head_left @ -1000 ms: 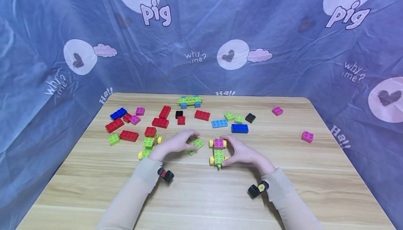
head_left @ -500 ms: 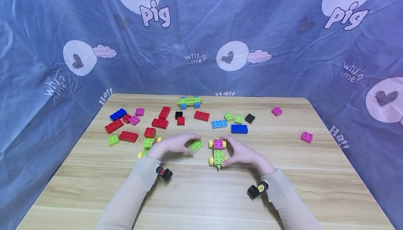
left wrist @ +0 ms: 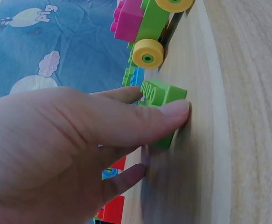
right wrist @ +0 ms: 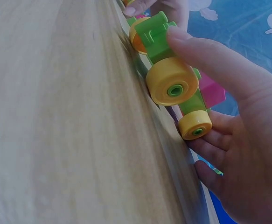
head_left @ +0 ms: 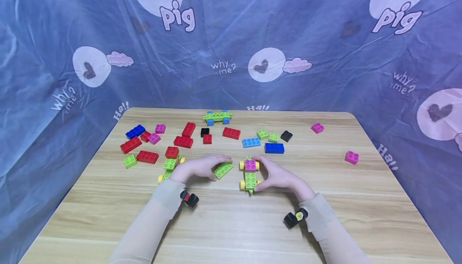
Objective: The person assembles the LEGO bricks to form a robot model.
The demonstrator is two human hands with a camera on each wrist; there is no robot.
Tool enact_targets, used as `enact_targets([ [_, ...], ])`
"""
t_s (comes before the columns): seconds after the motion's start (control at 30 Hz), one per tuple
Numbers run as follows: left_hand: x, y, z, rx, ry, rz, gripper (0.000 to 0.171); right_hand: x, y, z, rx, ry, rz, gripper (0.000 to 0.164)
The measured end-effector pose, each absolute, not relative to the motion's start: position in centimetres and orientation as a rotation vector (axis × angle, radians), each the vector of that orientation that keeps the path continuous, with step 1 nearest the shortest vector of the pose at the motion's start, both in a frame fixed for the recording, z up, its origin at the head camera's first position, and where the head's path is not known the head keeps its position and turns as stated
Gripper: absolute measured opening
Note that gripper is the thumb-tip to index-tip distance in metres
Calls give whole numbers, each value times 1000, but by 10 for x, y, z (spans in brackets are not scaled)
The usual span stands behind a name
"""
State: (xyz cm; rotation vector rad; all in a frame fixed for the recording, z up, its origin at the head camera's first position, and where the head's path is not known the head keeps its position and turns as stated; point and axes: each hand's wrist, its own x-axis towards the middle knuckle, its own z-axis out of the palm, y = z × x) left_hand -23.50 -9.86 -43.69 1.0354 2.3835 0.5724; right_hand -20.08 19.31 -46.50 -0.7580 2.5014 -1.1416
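Observation:
In the head view my left hand (head_left: 200, 166) pinches a lime-green eight-stud brick (head_left: 223, 170) between thumb and fingers. The left wrist view shows the thumb along the near side of this brick (left wrist: 163, 95), low over the table. To the right, a lime-green toy car base (head_left: 250, 179) with yellow wheels carries a pink brick (head_left: 250, 165) at its far end. My right hand (head_left: 278, 175) grips it from the right. In the right wrist view the thumb presses the car's near end, and the fingers lie by the far wheel (right wrist: 195, 125).
Left of my left hand stands another yellow-wheeled car with a red brick (head_left: 172, 152) on top, partly hidden by the wrist. A blue-wheeled base (head_left: 217, 116) is at the back. Several loose bricks lie behind the hands, including a dark blue brick (head_left: 274, 148). Pink bricks (head_left: 351, 157) lie far right.
My left hand has turned and lowered its fingers onto the green brick, which has shifted slightly; the thumb has moved left along it. The right hand and its car have stayed in place.

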Motion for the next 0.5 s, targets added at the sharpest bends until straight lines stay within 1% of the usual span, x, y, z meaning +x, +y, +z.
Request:
enact_targets([
  [0.33,-236,-97,-440,1032,2411,582,73,-201,193,-465,-753,2499,-1141,104],
  [0.5,-236,-95,-443,981,2442,652,73,-200,193,-464,-752,2498,-1138,104],
])
